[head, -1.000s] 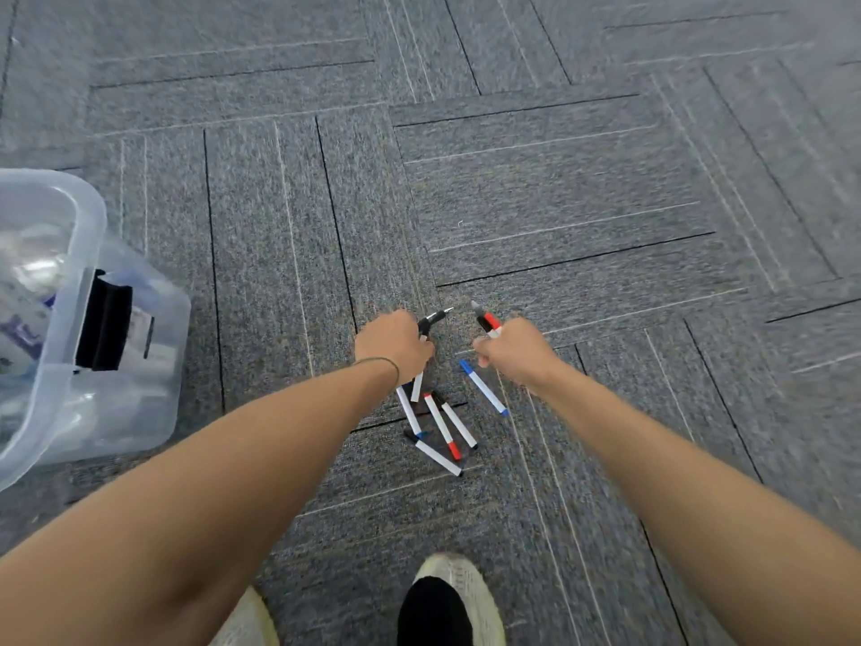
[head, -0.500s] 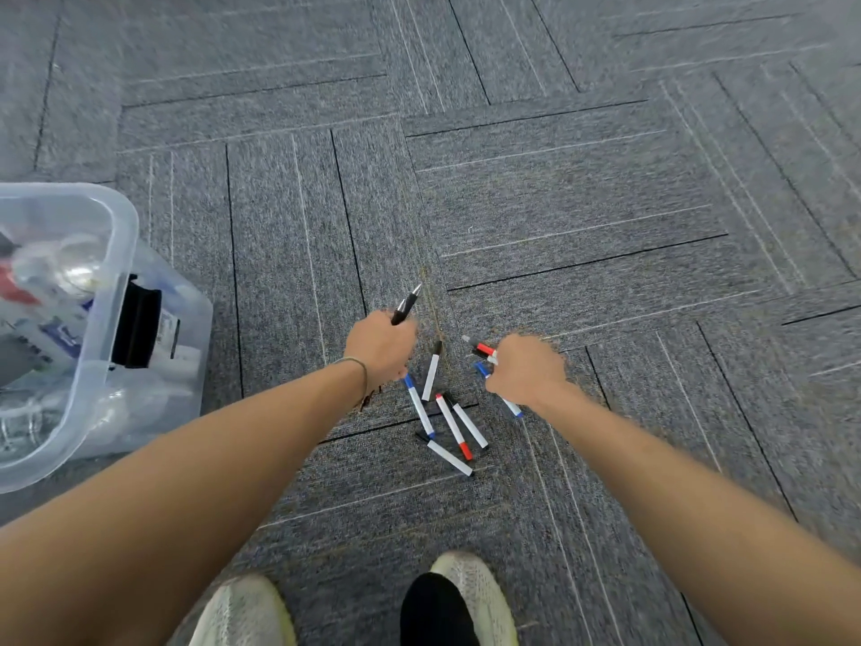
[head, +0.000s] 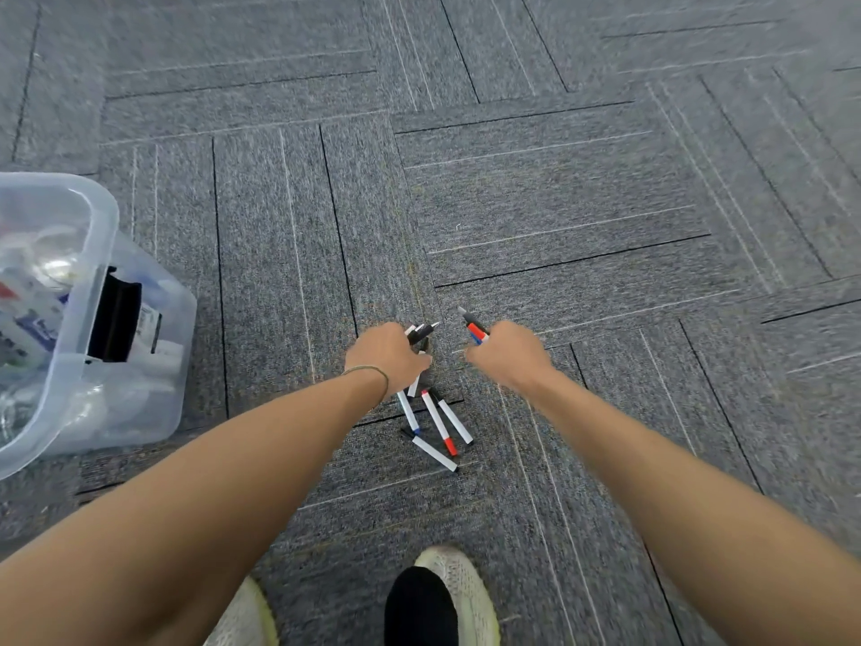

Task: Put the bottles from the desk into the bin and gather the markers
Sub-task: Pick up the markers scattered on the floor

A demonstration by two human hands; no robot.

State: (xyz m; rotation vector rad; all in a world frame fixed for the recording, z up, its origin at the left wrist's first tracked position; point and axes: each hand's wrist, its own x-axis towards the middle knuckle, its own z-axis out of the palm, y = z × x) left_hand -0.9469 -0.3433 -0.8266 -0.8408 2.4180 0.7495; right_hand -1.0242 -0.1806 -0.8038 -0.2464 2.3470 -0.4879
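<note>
Loose markers (head: pixel 435 424), 4 of them, lie in a small heap on the grey carpet (head: pixel 559 202). Just beyond the heap, the left hand (head: pixel 389 354) grips black-capped markers (head: pixel 421 331), fingers curled around them. To the right of the heap, the right hand (head: pixel 508 349) grips a red-capped and a blue-capped marker (head: pixel 476 331). Well to the left of the heap stands the clear plastic bin (head: pixel 100 216), with bottles (head: pixel 51 268) inside. Nearer than the heap are 2 shoes (head: pixel 459 594).
</note>
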